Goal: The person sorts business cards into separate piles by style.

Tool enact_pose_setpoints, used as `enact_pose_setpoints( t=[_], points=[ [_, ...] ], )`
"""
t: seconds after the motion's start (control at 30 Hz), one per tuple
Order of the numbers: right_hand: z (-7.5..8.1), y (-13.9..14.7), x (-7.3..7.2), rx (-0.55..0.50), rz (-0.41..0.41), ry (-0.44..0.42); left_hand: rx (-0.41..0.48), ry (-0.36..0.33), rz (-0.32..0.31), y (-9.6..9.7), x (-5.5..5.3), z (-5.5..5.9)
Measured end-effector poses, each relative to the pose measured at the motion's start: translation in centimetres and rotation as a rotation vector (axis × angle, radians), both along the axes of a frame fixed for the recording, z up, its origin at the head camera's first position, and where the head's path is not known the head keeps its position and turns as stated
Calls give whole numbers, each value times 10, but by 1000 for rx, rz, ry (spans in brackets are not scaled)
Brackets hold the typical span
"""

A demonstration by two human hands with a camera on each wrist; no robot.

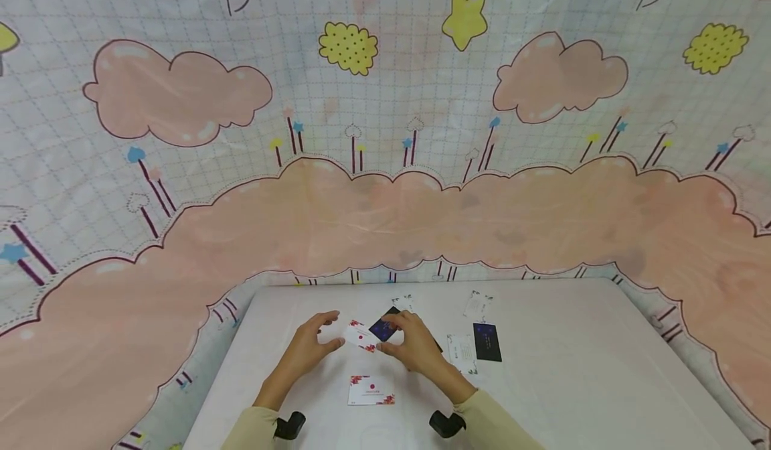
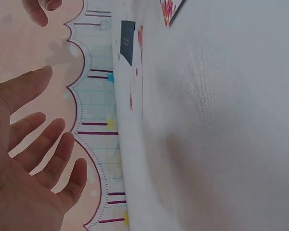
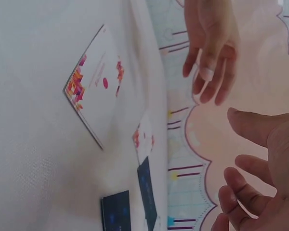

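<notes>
My left hand (image 1: 307, 346) hovers over the table with thumb and fingers spread, holding nothing. In the left wrist view, its fingers (image 2: 53, 171) are loosely bent and apart. Facing it, my right hand (image 1: 418, 346) is likewise raised with bare fingers (image 3: 248, 192). Between them in the head view lies a white business card (image 1: 360, 337) with red floral corners. A dark blue card (image 1: 382, 330) lies beside it, partly overlapped by the right fingers. Nearer me is a second white business card (image 1: 371, 390) with red corners, flat on the table. Another dark card is mostly hidden under the right hand.
Right of the hands lie a white card (image 1: 460, 348) with leafy corners and a black card (image 1: 487, 343). Farther back are two more leafy white cards (image 1: 478, 305). A patterned cloth (image 1: 458, 222) hangs behind the white table (image 1: 572, 369).
</notes>
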State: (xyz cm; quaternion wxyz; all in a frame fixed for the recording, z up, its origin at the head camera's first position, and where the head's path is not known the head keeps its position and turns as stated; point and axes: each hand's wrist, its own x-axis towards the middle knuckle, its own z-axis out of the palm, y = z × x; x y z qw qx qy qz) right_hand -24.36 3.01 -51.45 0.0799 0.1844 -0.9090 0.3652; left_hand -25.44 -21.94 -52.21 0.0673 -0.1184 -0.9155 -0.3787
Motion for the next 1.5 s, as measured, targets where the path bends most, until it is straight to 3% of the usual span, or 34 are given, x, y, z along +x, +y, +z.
enact_pose_setpoints(
  t=[0.27, 0.43, 0.6, 0.9, 1.5],
  points=[
    [-14, -7, -20, -8, 19, -26, -55, -11, -31, 2, -27, -15],
    [-25, -12, -28, -9, 17, -20, -158, -32, -46, 3, -36, -23],
    [-32, -17, -31, 5, 12, -16, -203, -81, -54, 2, -42, -26],
    [-40, -24, -39, 120, -21, -15, -229, -142, -124, 2, -50, -25],
    [-53, -28, -44, 129, -71, -117, -361, -304, -164, 5, -63, -17]
  ],
)
